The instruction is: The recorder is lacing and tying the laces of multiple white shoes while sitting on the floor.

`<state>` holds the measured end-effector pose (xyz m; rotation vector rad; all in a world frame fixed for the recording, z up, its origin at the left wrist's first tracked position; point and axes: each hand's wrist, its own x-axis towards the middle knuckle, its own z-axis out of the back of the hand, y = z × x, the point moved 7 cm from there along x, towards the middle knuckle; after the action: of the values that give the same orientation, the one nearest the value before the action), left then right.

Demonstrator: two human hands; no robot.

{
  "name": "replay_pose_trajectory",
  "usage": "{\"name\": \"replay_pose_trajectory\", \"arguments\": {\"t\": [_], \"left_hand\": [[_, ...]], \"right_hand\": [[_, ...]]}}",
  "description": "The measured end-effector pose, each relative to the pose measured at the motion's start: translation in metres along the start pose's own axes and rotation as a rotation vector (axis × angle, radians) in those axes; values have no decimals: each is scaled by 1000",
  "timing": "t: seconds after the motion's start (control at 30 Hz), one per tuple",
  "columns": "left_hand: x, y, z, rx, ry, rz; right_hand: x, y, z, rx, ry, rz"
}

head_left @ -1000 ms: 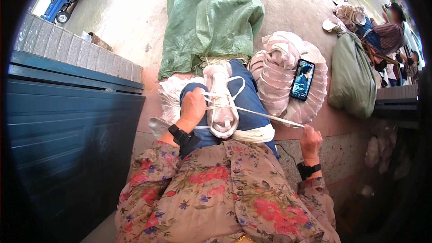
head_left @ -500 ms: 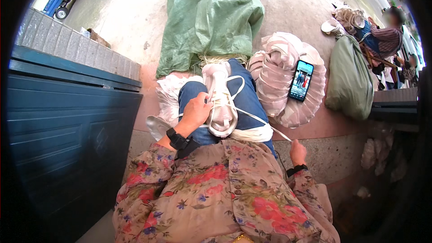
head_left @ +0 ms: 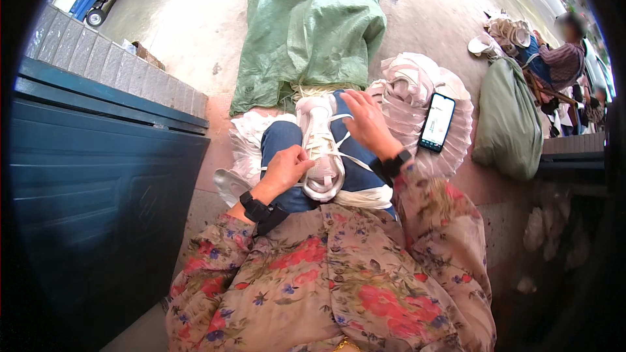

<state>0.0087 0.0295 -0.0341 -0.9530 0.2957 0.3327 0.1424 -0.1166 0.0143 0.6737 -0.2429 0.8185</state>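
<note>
A white and pale pink sneaker [head_left: 319, 150] lies between my thighs, its opening toward me and white laces crossing its front. My left hand [head_left: 287, 169] is closed at the sneaker's left edge; what its fingertips pinch is hidden. Over my right thigh, beside the far right part of the sneaker, my right hand [head_left: 372, 120] is open, fingers loosely bent and apart. A lace [head_left: 338, 143] runs from the eyelets toward that side. A bundle of white laces [head_left: 365, 197] rests across my right thigh, close to my waist.
Stacked pale shoe pieces [head_left: 456, 124] carry a phone [head_left: 437, 122] with a lit screen on my right. A green sack [head_left: 310, 23] stands ahead. An olive sack [head_left: 508, 117] and a seated person [head_left: 564, 58] are farther right. A blue door panel [head_left: 104, 189] borders my left.
My right hand has moved from out by my right hip, where it held a stretched lace, up and left beside the sneaker. My left hand stays at the sneaker. The phone's screen picture has changed.
</note>
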Motion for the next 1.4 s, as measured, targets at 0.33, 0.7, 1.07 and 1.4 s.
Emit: {"name": "replay_pose_trajectory", "arguments": {"t": [0.33,0.7,1.07,1.4], "left_hand": [[-2,7,0,37,-32,-19],[-18,-11,18,-18,63,-66],[-40,15,38,-182,202,66],[-35,27,32,-127,161,7]], "right_hand": [[6,-5,-28,415,951,-367],[-18,12,-35,-227,231,-41],[-44,-20,-60,1181,404,-870],[-59,6,-47,1257,751,-844]]}}
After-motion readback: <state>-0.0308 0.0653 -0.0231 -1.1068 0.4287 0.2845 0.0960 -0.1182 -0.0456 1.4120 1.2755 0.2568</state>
